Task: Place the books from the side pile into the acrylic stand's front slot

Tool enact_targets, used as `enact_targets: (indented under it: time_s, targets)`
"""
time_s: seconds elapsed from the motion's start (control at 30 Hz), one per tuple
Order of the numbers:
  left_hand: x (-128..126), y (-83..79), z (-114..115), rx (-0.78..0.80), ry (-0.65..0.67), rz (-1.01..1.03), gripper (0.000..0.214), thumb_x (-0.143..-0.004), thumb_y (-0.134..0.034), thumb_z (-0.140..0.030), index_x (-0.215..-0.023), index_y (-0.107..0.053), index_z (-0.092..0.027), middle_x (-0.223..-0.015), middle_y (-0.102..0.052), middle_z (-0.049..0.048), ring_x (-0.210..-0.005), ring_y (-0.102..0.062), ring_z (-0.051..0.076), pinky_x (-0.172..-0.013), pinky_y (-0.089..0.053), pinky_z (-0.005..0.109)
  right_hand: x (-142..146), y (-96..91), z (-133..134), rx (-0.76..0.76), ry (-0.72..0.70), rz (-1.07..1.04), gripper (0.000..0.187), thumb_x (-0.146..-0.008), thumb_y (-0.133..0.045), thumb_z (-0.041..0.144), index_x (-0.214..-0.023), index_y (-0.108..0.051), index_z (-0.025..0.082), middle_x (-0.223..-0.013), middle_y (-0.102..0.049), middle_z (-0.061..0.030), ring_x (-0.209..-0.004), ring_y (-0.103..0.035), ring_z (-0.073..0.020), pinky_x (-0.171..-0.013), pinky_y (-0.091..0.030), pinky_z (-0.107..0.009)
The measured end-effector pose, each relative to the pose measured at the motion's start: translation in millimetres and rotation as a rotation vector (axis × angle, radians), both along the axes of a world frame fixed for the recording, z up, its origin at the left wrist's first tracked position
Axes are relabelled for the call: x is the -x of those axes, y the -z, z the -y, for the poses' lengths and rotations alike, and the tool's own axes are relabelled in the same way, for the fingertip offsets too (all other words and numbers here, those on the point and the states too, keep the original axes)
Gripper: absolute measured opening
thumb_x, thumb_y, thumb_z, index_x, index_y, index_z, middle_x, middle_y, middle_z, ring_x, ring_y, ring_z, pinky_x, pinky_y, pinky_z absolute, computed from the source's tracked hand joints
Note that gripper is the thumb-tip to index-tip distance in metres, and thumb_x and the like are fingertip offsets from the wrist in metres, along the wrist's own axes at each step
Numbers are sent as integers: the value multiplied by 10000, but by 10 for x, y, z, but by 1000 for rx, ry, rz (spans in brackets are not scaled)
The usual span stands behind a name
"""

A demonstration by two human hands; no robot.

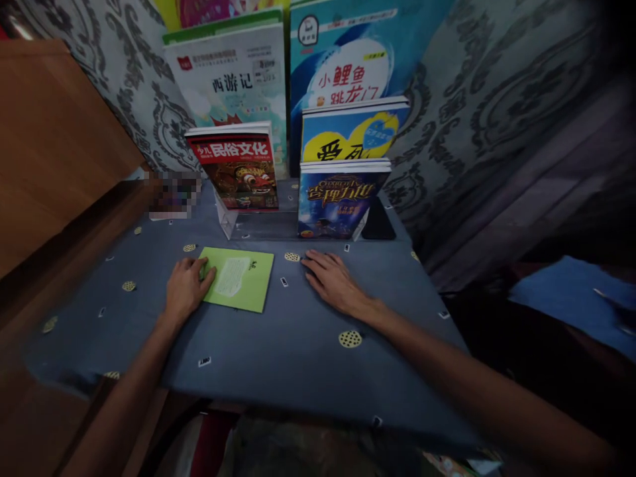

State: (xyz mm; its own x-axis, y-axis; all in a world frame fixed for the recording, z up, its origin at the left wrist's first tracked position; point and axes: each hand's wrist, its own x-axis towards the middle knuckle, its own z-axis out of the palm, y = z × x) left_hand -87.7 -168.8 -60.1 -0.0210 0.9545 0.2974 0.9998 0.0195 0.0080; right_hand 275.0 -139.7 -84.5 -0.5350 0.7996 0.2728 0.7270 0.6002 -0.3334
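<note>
A thin green booklet (239,279) lies flat on the blue-grey tablecloth (278,344). My left hand (186,286) rests on its left edge, fingers curled over the corner. My right hand (334,280) lies flat and open on the cloth just right of the booklet, apart from it and holding nothing. Behind them a clear stand (233,222) holds upright books: a red-covered book (238,167) at the left, a dark blue book (338,199) at the right and a blue-and-yellow book (354,132) behind that one.
Two larger books (233,73) lean against the patterned fabric backdrop (497,119). A wooden panel (50,139) rises at the left. A dark flat object (378,222) lies beside the stand. The table's front edge is near me, with clutter below it.
</note>
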Motion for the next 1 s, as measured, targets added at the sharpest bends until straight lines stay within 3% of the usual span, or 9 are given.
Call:
enact_targets:
  time_s: [0.27, 0.53, 0.77, 0.87, 1.0]
  targets:
    - [-619, -82, 96, 86, 95, -25, 414, -961, -454, -451, -1202, -682, -202, -1032, -654, 118, -980, -617, 298, -809, -524, 379, -526, 21, -20, 9, 161, -179, 395, -995, -379, 242, -1288, -630, 156, -1327, -675, -151, -1261, -606, -275, -1084, -458, -491]
    - [-1366, -198, 162, 170, 261, -12, 299, -983, -470, -342, -1160, -681, -226, -1016, -644, 102, -935, -641, 253, -714, -496, 320, -736, -47, 30, -42, 292, -301, 384, -997, -386, 281, -1245, -654, 164, -1239, -711, -134, -1158, -646, -284, -1015, -501, -461]
    - [-1812, -279, 192, 223, 434, 24, 257, -1002, -474, -282, -1140, -678, -206, -992, -636, 83, -960, -632, 237, -753, -490, 309, -627, -219, 187, -68, 165, -133, 314, -991, -410, 224, -1111, -695, 173, -1115, -726, -143, -1062, -645, -308, -944, -496, -478]
    - [-1815, -202, 138, 193, 516, 84, 281, -1014, -452, -283, -1160, -677, -199, -959, -625, 77, -916, -627, 222, -751, -493, 309, -512, -246, 274, -68, 68, -83, 311, -1012, -404, 223, -1121, -690, 170, -1140, -720, -146, -1060, -643, -300, -935, -496, -471]
    - [-1684, -70, -32, 157, 594, 209, 311, -1015, -434, -252, -1209, -667, -185, -960, -633, 71, -899, -618, 207, -780, -500, 312, -406, -210, 331, -74, -80, -44, 312, -1021, -420, 212, -1193, -674, 156, -1262, -685, -158, -1222, -593, -302, -1043, -460, -501]
